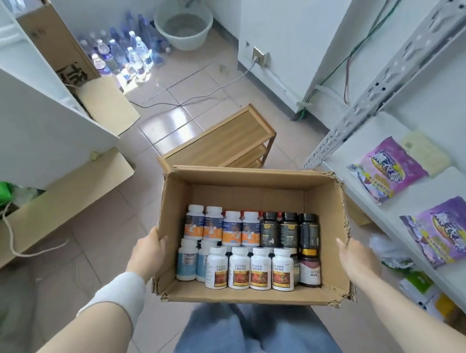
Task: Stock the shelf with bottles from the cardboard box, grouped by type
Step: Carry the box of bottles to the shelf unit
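An open cardboard box (324, 204) hangs in front of me above the floor, carried between both hands. My left hand (148, 252) grips its left wall and my right hand (355, 258) presses against its right wall. Inside stand several bottles: white ones with red labels (238, 267) at the front, white ones with orange-and-blue labels (223, 229) behind, pale blue-labelled ones (187, 260) at the left, and dark bottles (289, 229) at the right. The white metal shelf (380, 143) runs along my right.
Two purple snack bags (389, 171) lie on the shelf board. A small wooden rack (222, 140) stands on the tiled floor just beyond the box. Flat cardboard (56, 206) and a white cabinet are at the left; water bottles (126, 52) and a basin at the back.
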Demonstrator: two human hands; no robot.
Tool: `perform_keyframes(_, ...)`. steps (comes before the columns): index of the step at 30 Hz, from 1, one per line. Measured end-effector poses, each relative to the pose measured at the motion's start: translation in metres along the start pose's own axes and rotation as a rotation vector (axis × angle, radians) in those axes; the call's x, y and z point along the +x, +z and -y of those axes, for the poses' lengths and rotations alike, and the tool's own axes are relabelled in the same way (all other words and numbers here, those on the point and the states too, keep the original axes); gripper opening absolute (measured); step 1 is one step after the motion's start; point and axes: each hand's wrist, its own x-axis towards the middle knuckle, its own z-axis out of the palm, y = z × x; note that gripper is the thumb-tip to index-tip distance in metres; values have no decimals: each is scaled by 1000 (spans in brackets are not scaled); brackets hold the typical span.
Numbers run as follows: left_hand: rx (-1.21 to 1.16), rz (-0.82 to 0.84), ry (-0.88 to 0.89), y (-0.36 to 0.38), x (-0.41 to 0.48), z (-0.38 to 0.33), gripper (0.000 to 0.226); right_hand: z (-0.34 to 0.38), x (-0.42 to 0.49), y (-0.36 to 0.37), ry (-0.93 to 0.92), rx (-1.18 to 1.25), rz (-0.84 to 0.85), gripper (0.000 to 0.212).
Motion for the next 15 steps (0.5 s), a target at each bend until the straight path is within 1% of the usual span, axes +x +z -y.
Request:
perform_keyframes(3, -47, -36, -49, -10, 29, -24, 29, 38, 53, -31, -55, -38, -5, 47)
perform_keyframes(7, -135, -71, -137, -19, 63, -44, 39, 94, 117, -60, -146, -41, 19, 45)
perform_keyframes(11, -222, -83, -229, -25, 110, -58, 40, 157, 172, -87, -193, -116, 37, 47)
perform_keyframes(15, -279, -69, -307, -27, 160, -73, 40, 213, 226, -98, -212, -189, 46, 47)
